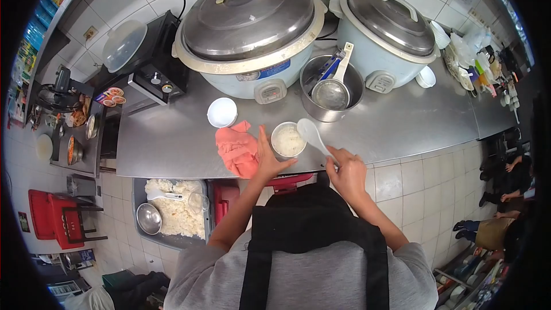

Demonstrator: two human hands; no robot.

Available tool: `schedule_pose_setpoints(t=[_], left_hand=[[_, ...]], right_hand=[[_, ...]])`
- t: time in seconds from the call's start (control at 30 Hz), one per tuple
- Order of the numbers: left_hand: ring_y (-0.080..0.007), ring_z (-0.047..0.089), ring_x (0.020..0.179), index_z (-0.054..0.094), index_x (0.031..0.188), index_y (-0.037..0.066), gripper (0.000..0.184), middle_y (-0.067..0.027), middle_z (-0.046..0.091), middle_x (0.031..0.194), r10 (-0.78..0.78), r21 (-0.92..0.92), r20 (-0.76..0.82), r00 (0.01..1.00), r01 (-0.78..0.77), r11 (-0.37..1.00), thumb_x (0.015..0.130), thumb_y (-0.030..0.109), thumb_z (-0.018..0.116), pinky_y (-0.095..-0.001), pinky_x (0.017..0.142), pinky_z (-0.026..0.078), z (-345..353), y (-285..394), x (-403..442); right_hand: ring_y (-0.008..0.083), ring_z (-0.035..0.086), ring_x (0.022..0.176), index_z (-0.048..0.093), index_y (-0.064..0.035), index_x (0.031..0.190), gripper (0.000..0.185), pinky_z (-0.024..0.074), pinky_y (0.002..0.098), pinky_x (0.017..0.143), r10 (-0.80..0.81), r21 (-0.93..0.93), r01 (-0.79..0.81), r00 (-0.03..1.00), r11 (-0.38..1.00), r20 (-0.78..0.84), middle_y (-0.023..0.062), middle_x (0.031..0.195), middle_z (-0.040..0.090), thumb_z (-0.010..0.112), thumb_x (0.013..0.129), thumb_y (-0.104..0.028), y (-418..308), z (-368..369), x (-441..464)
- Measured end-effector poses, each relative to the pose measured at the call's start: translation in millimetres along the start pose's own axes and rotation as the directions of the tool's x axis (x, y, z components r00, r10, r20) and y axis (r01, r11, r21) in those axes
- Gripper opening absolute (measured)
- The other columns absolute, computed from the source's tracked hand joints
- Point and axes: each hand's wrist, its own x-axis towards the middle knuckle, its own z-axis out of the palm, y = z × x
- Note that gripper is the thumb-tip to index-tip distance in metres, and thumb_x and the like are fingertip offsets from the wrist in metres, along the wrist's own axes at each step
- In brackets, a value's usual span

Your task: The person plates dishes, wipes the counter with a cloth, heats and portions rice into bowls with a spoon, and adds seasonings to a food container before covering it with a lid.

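Observation:
A small white bowl of rice (288,140) sits near the front edge of the steel counter. My left hand (270,158) is beside it on the left, thumb spread from the fingers; whether it touches the bowl I cannot tell. In my right hand (348,173) is the handle of a white rice paddle (310,134), its blade at the bowl's right rim. Left of my left hand lies a crumpled coral cloth (237,150). Behind the cloth stands another white bowl (222,112).
Two large rice cookers (249,23) with metal lids line the back of the counter (396,126). Between them a metal pot (354,100) holds a strainer (330,94). Below, at left, is a grey tub (208,218) of rice. Other people (499,232) are at far right.

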Motion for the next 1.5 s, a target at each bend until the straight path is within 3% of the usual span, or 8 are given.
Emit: schedule_pose_setpoints(t=[0.2, 0.3, 0.4, 0.6, 0.73, 0.87, 1.07, 1.5], left_hand=[[-0.0427, 0.03, 0.138, -0.009, 0.154, -0.002, 0.15, -0.0266, 0.017, 0.155, -0.036, -0.049, 0.123, 0.992, 0.042, 0.998, 0.053, 0.037, 0.095, -0.0489, 0.115, 0.028, 3, 7, 17], [-0.0372, 0.039, 0.135, -0.014, 0.153, -0.001, 0.15, -0.0257, 0.024, 0.151, -0.03, 0.238, -0.048, 0.998, 0.041, 0.97, 0.055, 0.026, 0.097, -0.0449, 0.112, 0.035, 16, 29, 3], [-0.0381, 0.036, 0.137, -0.014, 0.153, -0.001, 0.149, -0.0263, 0.024, 0.152, -0.041, -0.075, -0.098, 0.994, 0.034, 0.997, 0.056, 0.025, 0.096, -0.0447, 0.116, 0.028, 18, 14, -3], [-0.0337, 0.042, 0.135, -0.017, 0.152, 0.001, 0.146, -0.0231, 0.033, 0.148, -0.062, -0.273, -0.046, 0.997, 0.047, 0.961, 0.058, 0.014, 0.093, -0.0416, 0.114, 0.034, 20, 19, 4], [-0.0326, 0.046, 0.131, -0.019, 0.152, 0.003, 0.145, -0.02, 0.037, 0.143, -0.04, -0.232, -0.056, 0.998, 0.026, 0.972, 0.06, 0.014, 0.093, -0.0416, 0.112, 0.036, 21, 18, 7], [-0.0349, 0.046, 0.131, -0.018, 0.152, 0.003, 0.143, -0.0227, 0.039, 0.142, -0.055, -0.221, -0.053, 0.997, 0.042, 0.974, 0.061, 0.013, 0.092, -0.0419, 0.111, 0.038, 17, 25, 8], [-0.0356, 0.045, 0.131, -0.019, 0.152, 0.002, 0.146, -0.0217, 0.037, 0.144, -0.076, -0.214, -0.066, 0.995, 0.06, 0.975, 0.06, 0.015, 0.093, -0.0416, 0.111, 0.037, 20, 17, 7], [-0.0325, 0.041, 0.136, -0.022, 0.151, 0.0, 0.151, -0.0198, 0.033, 0.148, -0.015, -0.243, -0.039, 0.999, 0.005, 0.97, 0.056, 0.016, 0.095, -0.0406, 0.116, 0.031, 21, 10, 8]], right_hand=[[0.0274, 0.063, 0.066, 0.071, -0.0063, 0.109, 0.025, 0.0457, 0.0393, 0.065, -0.09, -0.01, 0.09, 0.996, 0.996, -0.018, 0.0088, 0.077, 0.065, 0.064, 0.085, -0.011, 0, 38, -5], [0.0282, 0.062, 0.066, 0.071, -0.0065, 0.11, 0.026, 0.0459, 0.0404, 0.066, -0.004, 0.042, 0.004, 1.0, 0.999, -0.012, 0.0091, 0.078, 0.064, 0.064, 0.085, -0.011, -2, 14, 1], [0.029, 0.062, 0.065, 0.069, -0.007, 0.113, 0.029, 0.0465, 0.0404, 0.066, 0.073, -0.031, -0.075, 0.996, 0.997, -0.046, 0.0092, 0.08, 0.064, 0.065, 0.085, -0.011, 3, 12, -7], [0.0284, 0.062, 0.068, 0.067, -0.0061, 0.116, 0.033, 0.0477, 0.0403, 0.065, -0.127, -0.104, 0.123, 0.991, 0.987, -0.032, 0.0088, 0.08, 0.062, 0.065, 0.084, -0.01, -4, 61, -21], [0.026, 0.062, 0.069, 0.07, -0.0053, 0.112, 0.03, 0.0442, 0.0388, 0.063, -0.096, -0.099, 0.092, 0.995, 0.991, -0.036, 0.0068, 0.078, 0.062, 0.067, 0.082, -0.009, -9, 14, 6], [0.0248, 0.062, 0.071, 0.07, -0.0055, 0.111, 0.032, 0.0434, 0.0378, 0.065, -0.281, 0.054, 0.278, 0.958, 0.959, 0.06, 0.0056, 0.078, 0.063, 0.067, 0.079, -0.009, -15, 18, 16], [0.0242, 0.063, 0.074, 0.071, -0.0071, 0.111, 0.033, 0.0449, 0.0376, 0.065, -0.415, -0.064, 0.424, 0.903, 0.904, 0.112, 0.0053, 0.082, 0.065, 0.067, 0.078, -0.009, 9, 48, 26], [0.0234, 0.064, 0.075, 0.072, -0.0086, 0.108, 0.029, 0.0463, 0.0383, 0.067, -0.301, -0.007, 0.306, 0.941, 0.952, 0.157, 0.0053, 0.078, 0.064, 0.067, 0.08, -0.012, 17, 21, 46]])
